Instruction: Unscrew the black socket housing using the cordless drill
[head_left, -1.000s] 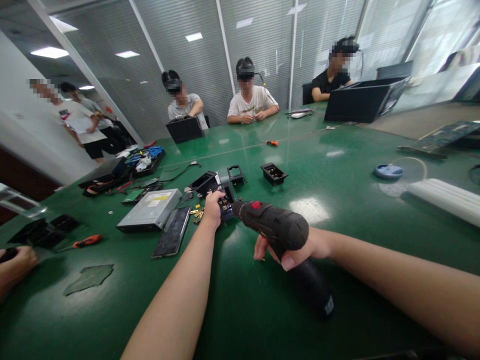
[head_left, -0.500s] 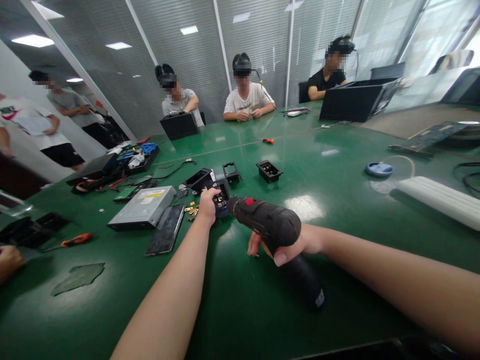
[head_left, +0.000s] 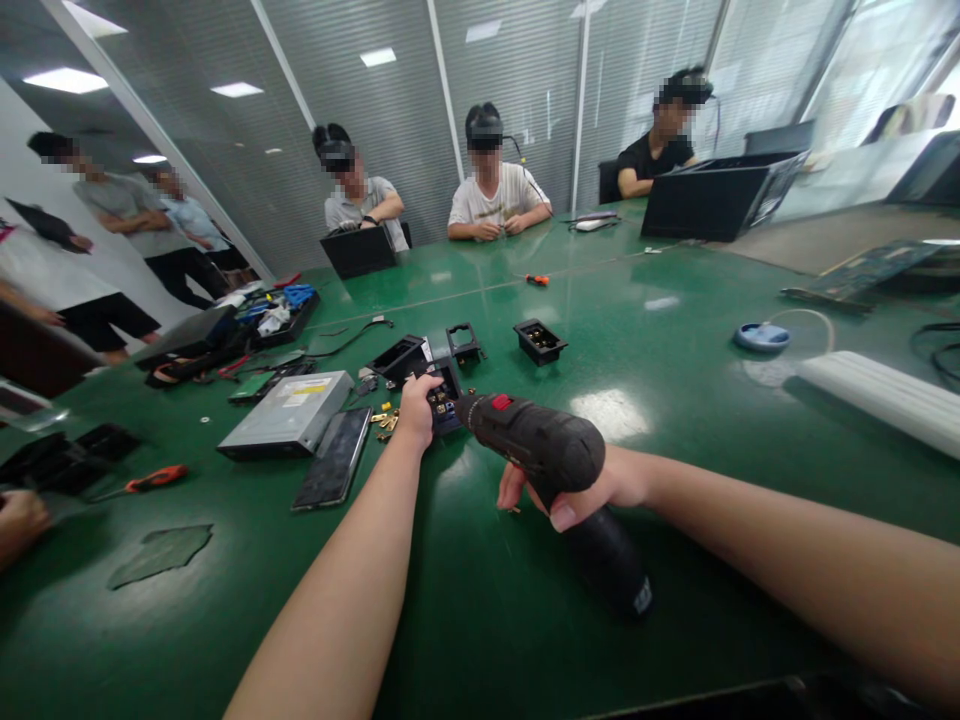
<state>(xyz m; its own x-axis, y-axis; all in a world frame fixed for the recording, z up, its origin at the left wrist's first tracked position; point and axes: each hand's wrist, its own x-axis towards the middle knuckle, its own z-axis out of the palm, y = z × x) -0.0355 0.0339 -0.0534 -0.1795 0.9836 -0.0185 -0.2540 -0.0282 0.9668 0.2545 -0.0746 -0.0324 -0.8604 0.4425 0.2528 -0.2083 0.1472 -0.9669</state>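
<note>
My left hand (head_left: 417, 406) grips the left side of a dark box-like part (head_left: 448, 388) with small brass pieces inside. My right hand (head_left: 562, 495) is wrapped round the handle of a black cordless drill (head_left: 536, 440), whose nose points left at that part. Whether the drill's tip touches it is hidden. Small brass pieces (head_left: 385, 422) lie left of my left hand. Just behind are a black open housing (head_left: 400, 357) and a black frame (head_left: 463, 343); another black housing (head_left: 540, 341) stands farther right.
On the green table, a silver drive (head_left: 289, 415) and a dark phone-like slab (head_left: 334, 460) lie at left, near an orange screwdriver (head_left: 157, 479). A blue round lid (head_left: 762, 337) and a white strip (head_left: 885, 400) are at right. Another person's hand (head_left: 21, 525) is at the left edge.
My hands, the drill and the held part have barely moved. At the far left, standing people have shifted, and another person now shows behind them.
</note>
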